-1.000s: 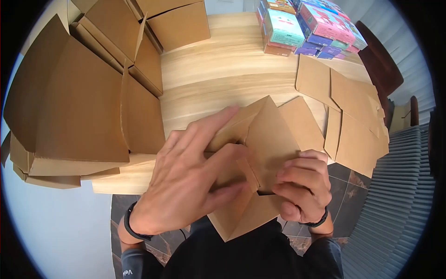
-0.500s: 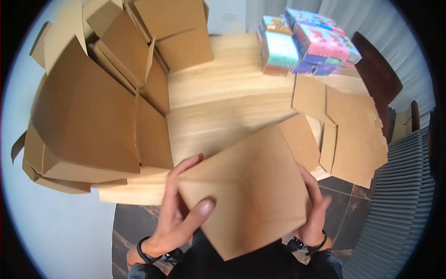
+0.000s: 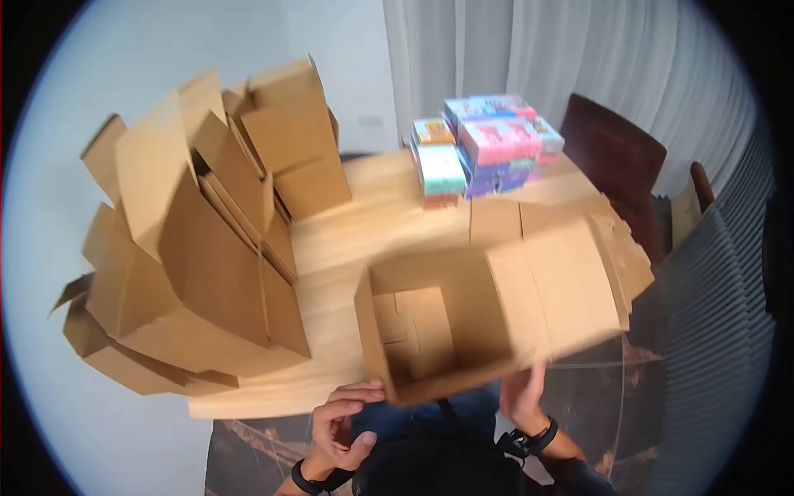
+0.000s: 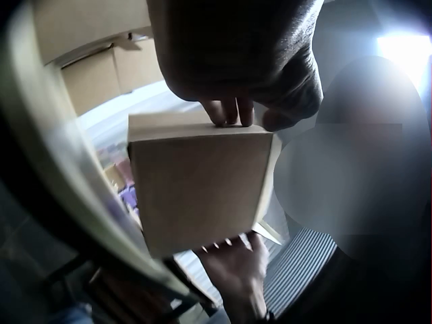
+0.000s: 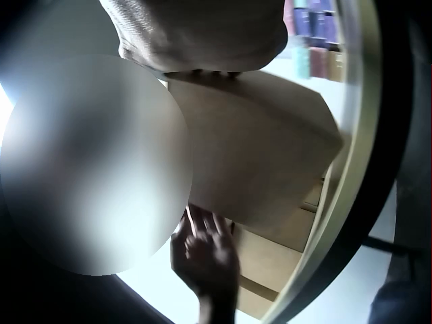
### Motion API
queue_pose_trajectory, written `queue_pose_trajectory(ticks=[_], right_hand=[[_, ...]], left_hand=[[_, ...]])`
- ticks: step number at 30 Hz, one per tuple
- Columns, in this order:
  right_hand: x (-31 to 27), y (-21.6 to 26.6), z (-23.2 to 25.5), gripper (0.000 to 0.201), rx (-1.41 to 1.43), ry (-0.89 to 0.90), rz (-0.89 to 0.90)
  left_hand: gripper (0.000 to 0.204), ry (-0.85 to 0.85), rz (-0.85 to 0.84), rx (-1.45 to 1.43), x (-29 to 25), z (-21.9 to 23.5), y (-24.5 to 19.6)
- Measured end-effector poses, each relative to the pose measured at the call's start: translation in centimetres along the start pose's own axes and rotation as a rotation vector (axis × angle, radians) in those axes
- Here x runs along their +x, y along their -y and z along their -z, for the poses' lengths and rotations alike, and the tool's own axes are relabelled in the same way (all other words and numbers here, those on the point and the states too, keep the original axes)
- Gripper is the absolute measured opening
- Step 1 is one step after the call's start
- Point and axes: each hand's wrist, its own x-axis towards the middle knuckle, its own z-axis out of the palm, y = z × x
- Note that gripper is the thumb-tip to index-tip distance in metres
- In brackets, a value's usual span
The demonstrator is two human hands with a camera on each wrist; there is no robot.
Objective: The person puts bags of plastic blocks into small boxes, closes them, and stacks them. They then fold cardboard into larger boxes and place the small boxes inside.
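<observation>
An open cardboard box (image 3: pixel 430 331) is held at the table's near edge, its inside facing up and its lid flap (image 3: pixel 571 289) stretched out to the right. At the near left corner, the fingertips of my left hand (image 3: pixel 343 422) touch the box, thumb apart from it. My right hand (image 3: pixel 523 397) is against the near right side, its fingers partly hidden by the box. The left wrist view shows my left fingertips on the box (image 4: pixel 202 189) edge and my right hand (image 4: pixel 236 273) spread against the opposite side.
Several opened cardboard boxes (image 3: pixel 219 273) crowd the left of the wooden table (image 3: pixel 331 264). Colourful small boxes (image 3: pixel 500 145) are stacked at the back. Flattened cardboard (image 3: pixel 637 260) lies at the right, partly behind the lid flap. A dark red chair (image 3: pixel 616 153) stands beyond.
The box has been turned over from bottom-side view to its open side and moved forward, its flap swung out right. Both hands shifted to its near side. The head view has tilted up.
</observation>
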Motion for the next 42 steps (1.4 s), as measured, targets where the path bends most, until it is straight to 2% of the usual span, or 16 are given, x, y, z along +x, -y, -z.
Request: queue_pose_trajectory(ticks=[1,5,7,8,11,12,16,19,20,24,29,32,34,39,41,42], right_hand=[[1.2,2.4,-3.6,0.064,-0.020,-0.093,-0.015],[3.3,2.7,-2.8,0.066,0.138,0.037,-0.130],[4.3,3.1,-4.8,0.070,0.042,0.013,-0.107],[4.9,3.4,-5.6,0.072,0.014,-0.029,-0.084],[7.2,5.0,-8.3,0.067,0.072,-0.008,-0.096],[8.6,4.5,-8.4,0.057,0.018,0.009,-0.089],[14.0,4.1,-12.2,0.032,-0.354,0.256,-0.088],[19.3,2.1,-19.6,0.027,-0.156,0.408,-0.062],[21.3,1.3,-21.4,0.026,-0.108,0.422,-0.127],[31.0,-4.9,-24.9,0.025,-0.144,0.520,-0.193],[34.4,-10.2,-29.2,0.025,-0.153,0.468,-0.243],[34.4,-12.7,-30.4,0.029,-0.515,0.483,-0.086],[34.4,-14.4,-29.9,0.044,-1.018,0.412,0.305],[30.3,-13.3,-28.0,0.060,-1.020,0.218,0.504],[26.5,-8.7,-24.5,0.062,-0.819,0.496,0.438],[23.7,-3.8,-23.0,0.061,-0.980,0.744,0.317]], left_hand=[[0.053,0.000,0.061,-0.093,-1.3,-0.6,0.3],[0.067,0.113,0.405,-0.259,-1.5,-1.3,1.2],[0.080,0.383,0.226,0.340,0.1,-1.1,1.0],[0.100,0.211,0.088,0.586,0.1,-1.1,1.1],[0.114,-0.198,-0.003,0.789,3.3,-0.6,1.5],[0.129,-0.119,0.144,0.647,2.1,-0.3,2.6],[0.120,-0.016,-0.213,0.707,2.5,-1.0,3.9],[0.114,-0.125,-0.410,0.994,7.1,0.1,3.5],[0.108,-0.202,-0.228,0.930,8.6,-0.2,2.6],[0.097,-0.367,-0.100,0.963,12.4,1.0,4.6],[0.085,-0.189,-0.074,1.023,10.1,0.6,4.7],[0.085,-0.079,0.073,0.838,8.6,0.1,6.6],[0.082,-0.021,0.113,0.861,8.4,0.2,7.1],[0.074,0.025,0.198,1.036,10.6,1.2,7.9],[0.069,0.066,0.202,1.034,11.5,1.5,6.8],[0.066,0.099,0.243,1.011,11.2,1.3,6.0]])
